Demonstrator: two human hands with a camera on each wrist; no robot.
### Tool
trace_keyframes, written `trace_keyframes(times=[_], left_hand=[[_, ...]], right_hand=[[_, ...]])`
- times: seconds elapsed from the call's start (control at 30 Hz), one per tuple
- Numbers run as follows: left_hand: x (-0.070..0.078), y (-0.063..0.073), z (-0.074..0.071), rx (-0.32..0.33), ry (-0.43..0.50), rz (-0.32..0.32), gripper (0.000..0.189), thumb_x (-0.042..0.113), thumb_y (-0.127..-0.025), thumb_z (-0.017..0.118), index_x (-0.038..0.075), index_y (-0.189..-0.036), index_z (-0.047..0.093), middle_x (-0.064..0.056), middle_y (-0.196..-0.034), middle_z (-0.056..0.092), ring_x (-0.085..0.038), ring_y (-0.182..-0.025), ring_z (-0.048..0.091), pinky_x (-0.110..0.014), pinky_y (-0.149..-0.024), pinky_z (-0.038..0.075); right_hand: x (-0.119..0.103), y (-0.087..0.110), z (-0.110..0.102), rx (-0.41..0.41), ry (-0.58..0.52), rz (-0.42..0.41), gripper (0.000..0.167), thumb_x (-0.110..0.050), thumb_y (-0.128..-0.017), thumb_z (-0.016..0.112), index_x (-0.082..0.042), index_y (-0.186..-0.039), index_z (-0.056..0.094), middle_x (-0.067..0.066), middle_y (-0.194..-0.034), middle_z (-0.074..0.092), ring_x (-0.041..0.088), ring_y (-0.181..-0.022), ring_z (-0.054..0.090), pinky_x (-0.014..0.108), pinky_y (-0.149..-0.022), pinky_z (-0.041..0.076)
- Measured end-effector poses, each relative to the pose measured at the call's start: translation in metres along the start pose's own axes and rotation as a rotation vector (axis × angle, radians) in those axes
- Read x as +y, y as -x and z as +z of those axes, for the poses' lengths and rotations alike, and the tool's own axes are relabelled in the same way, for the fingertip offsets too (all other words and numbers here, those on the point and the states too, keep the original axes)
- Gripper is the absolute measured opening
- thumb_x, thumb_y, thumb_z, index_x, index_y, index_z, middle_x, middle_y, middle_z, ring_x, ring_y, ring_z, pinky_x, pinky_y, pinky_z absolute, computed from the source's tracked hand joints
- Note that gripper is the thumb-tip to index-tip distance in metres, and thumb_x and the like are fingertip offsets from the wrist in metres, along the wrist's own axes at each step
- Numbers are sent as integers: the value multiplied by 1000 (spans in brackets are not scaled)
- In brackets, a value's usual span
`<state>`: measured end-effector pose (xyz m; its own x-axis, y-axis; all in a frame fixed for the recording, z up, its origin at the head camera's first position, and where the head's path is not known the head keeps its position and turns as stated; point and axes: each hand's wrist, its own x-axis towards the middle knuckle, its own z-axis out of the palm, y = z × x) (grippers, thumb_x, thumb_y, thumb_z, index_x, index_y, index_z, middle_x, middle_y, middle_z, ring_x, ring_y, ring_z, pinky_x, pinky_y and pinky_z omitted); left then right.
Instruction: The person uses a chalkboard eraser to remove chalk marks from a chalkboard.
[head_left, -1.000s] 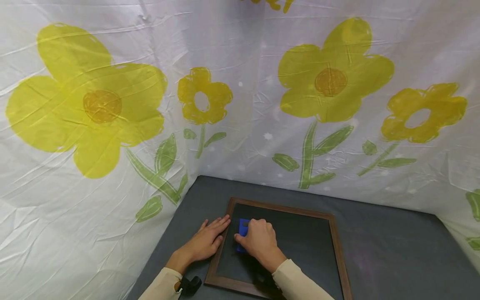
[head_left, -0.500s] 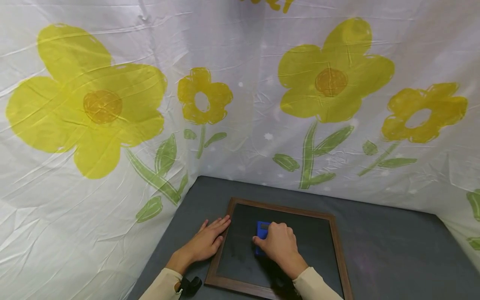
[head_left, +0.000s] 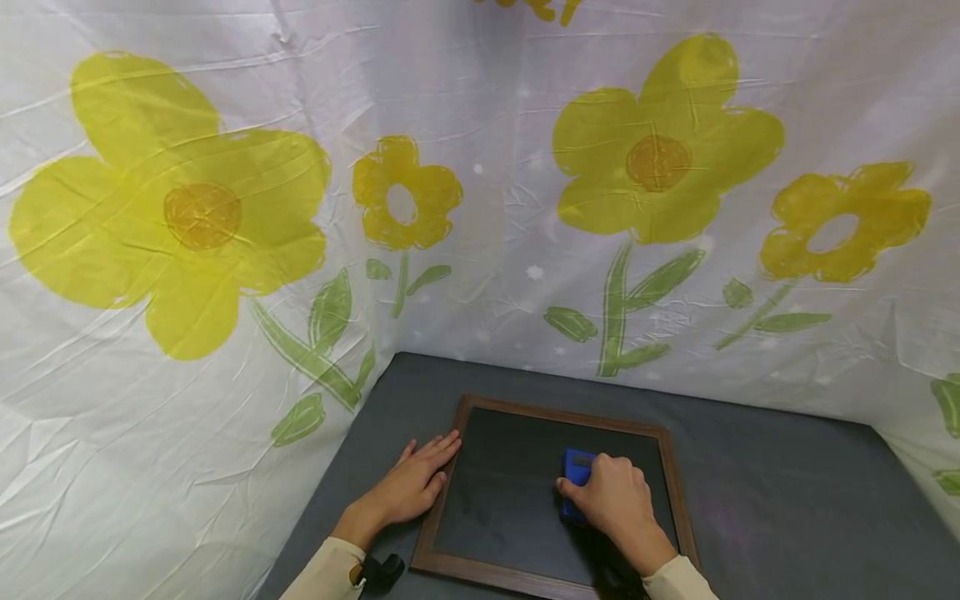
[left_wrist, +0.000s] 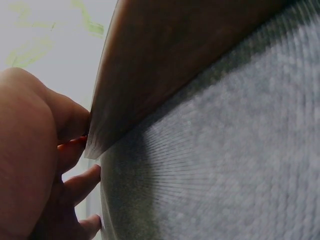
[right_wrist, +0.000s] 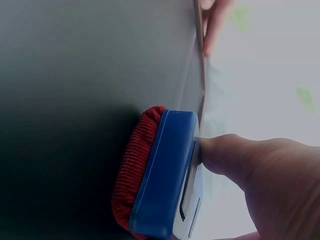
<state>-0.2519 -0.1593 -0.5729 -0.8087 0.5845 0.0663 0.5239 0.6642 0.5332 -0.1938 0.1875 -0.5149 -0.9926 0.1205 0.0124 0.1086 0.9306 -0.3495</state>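
Note:
A blackboard (head_left: 517, 492) in a brown wooden frame lies flat on the dark table. My right hand (head_left: 618, 500) grips a blue board eraser (head_left: 576, 467) on the right half of the board. In the right wrist view, the eraser (right_wrist: 167, 170) shows a red ribbed cloth pad facing the board, with the thumb on its back. My left hand (head_left: 408, 483) lies with fingers extended at the frame's left side, fingertips on the wood. In the left wrist view, the left fingers (left_wrist: 82, 185) are beside the frame's edge (left_wrist: 130, 65).
The table (head_left: 787, 500) has a dark grey cover. White cloth walls (head_left: 495, 275) printed with yellow flowers rise behind and to the left. A black wrist strap (head_left: 382, 573) sits at the left sleeve.
My right hand has slid the eraser rightward across the board, from near the left side to the right half. My left hand has stayed at the frame's left edge.

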Motion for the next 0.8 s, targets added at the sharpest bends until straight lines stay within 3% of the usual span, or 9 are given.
trace_keyframes(times=[0.37, 0.8], left_hand=[[0, 0, 1, -2, 10, -1, 57, 12, -113, 52, 5, -169, 41, -11, -180, 32, -42, -164, 35, -79, -127, 16], [1, 0, 1, 2, 4, -10, 58, 12, -113, 52, 5, -169, 41, -10, -180, 31, -41, -164, 35, -79, -127, 16]], right_hand=[[49, 8, -24, -32, 52, 60, 61, -56, -87, 87, 1, -84, 66, 8, -65, 58, 21, -51, 55, 33, -46, 43], [84, 13, -47, -118, 80, 113, 65, -61, -89, 84, 1, -87, 66, 9, -69, 60, 24, -57, 58, 37, -50, 46]])
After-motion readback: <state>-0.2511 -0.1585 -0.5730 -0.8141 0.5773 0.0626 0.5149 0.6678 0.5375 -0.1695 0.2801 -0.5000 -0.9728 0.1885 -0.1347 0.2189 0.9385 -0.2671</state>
